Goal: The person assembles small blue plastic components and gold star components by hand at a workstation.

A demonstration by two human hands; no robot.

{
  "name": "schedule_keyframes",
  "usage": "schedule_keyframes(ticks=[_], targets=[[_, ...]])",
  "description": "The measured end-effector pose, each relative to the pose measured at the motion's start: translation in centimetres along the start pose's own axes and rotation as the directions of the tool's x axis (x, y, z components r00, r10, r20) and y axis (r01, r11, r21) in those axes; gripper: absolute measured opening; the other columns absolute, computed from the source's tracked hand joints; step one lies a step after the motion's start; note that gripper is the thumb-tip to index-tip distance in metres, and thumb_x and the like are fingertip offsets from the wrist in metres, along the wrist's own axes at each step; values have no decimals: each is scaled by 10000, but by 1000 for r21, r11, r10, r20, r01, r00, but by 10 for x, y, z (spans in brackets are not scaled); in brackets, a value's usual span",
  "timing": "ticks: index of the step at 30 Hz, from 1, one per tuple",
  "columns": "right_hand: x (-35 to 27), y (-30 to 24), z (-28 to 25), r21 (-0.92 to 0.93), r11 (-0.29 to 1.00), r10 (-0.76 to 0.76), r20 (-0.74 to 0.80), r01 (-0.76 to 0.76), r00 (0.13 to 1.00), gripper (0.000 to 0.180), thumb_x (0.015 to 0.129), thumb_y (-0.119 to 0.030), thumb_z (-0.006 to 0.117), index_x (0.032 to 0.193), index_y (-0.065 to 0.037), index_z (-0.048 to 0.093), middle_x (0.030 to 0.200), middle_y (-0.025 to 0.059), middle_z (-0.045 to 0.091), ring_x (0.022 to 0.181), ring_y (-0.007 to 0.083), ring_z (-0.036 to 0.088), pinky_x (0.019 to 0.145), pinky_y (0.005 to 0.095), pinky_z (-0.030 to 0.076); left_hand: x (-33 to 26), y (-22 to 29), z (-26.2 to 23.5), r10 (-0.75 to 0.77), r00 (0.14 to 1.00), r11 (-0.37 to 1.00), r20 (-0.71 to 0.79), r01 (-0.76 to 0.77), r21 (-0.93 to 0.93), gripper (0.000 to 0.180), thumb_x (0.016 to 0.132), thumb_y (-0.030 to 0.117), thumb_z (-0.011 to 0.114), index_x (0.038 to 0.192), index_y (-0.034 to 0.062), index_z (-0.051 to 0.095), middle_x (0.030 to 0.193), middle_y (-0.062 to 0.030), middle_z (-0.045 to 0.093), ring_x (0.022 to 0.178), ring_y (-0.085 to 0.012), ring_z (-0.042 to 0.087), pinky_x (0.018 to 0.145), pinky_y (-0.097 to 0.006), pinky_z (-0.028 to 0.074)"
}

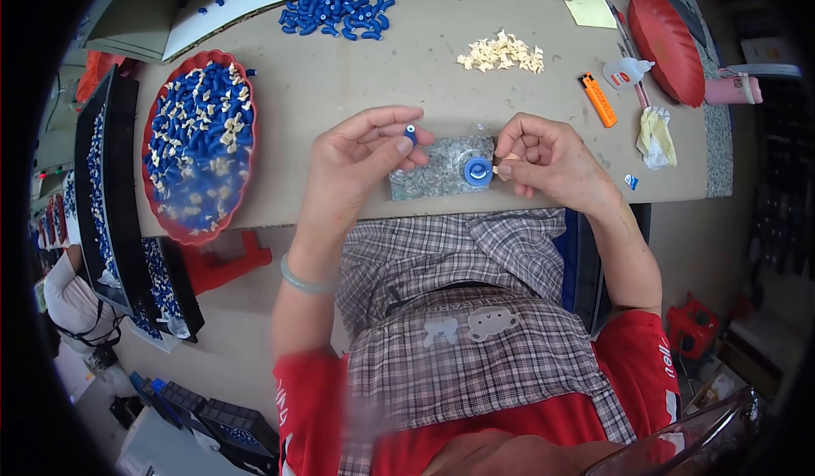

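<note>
Between the thumb and fingers of my left hand (361,153) is a small curved blue piece (411,132) with a white spot at its upper end. My right hand (548,157) is closed in a pinch on a small cream piece (499,170), which is partly covered by the fingertips. That pinch sits at the right rim of a small round blue dish (478,160). The dish rests on a speckled grey slab (437,157) near the table's front edge. My two hands are apart, with the slab between them.
A red scalloped tray (148,166) of blue and cream pieces is at left. Farther back lie a blue pile (335,13) and a cream pile (503,53). An orange lighter (598,100), white squeeze bottle (626,73), crumpled cloth (655,136) and red tray (666,47) are at right.
</note>
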State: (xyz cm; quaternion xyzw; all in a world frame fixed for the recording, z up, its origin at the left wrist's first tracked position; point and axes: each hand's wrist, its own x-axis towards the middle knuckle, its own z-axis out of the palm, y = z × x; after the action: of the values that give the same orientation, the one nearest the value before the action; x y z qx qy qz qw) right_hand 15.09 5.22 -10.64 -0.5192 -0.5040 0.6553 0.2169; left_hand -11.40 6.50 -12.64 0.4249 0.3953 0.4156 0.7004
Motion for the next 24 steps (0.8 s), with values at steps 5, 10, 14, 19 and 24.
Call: schedule_keyframes(ticks=[5,10,14,19,24], targets=[[3,-5,5,-81,996,44,-7,-44,999,106,880,23,633,949,-14,562,715,-4,598,605,40,573,537,202,472,-8,-8,-1,48,999,998,3,-48,28,223,922,-25,628,1141,-56,657,1016,-173,718,863,-161,706,764,-248,564],[3,-9,10,-157,986,52,-25,-56,998,145,879,30,646,955,-32,539,720,-26,571,590,18,543,515,176,439,-14,-5,1,27,1000,996,6,-27,84,202,922,-38,621,1119,-66,659,1018,-169,716,862,-162,704,764,-250,563],[3,-12,13,-215,976,40,-30,-45,999,144,877,39,637,954,-31,538,713,-32,556,594,11,527,518,176,429,-17,-9,2,13,1000,997,17,-14,73,192,927,-36,616,1112,-66,659,1020,-162,714,867,-159,701,763,-253,562],[3,-12,14,-380,925,-18,-26,7,999,160,861,58,626,962,-29,538,707,-44,536,616,-1,504,532,170,416,-20,-7,7,-9,1000,999,4,9,45,194,918,-21,638,1106,-64,660,1002,-103,704,872,-139,678,765,-244,543],[-1,-10,8,-136,991,-9,-17,6,1000,190,857,44,658,979,-40,539,739,-26,581,594,12,531,510,168,417,-25,-13,15,41,999,988,19,-43,146,184,930,-27,622,1108,-63,652,1008,-139,707,876,-155,686,787,-256,564]])
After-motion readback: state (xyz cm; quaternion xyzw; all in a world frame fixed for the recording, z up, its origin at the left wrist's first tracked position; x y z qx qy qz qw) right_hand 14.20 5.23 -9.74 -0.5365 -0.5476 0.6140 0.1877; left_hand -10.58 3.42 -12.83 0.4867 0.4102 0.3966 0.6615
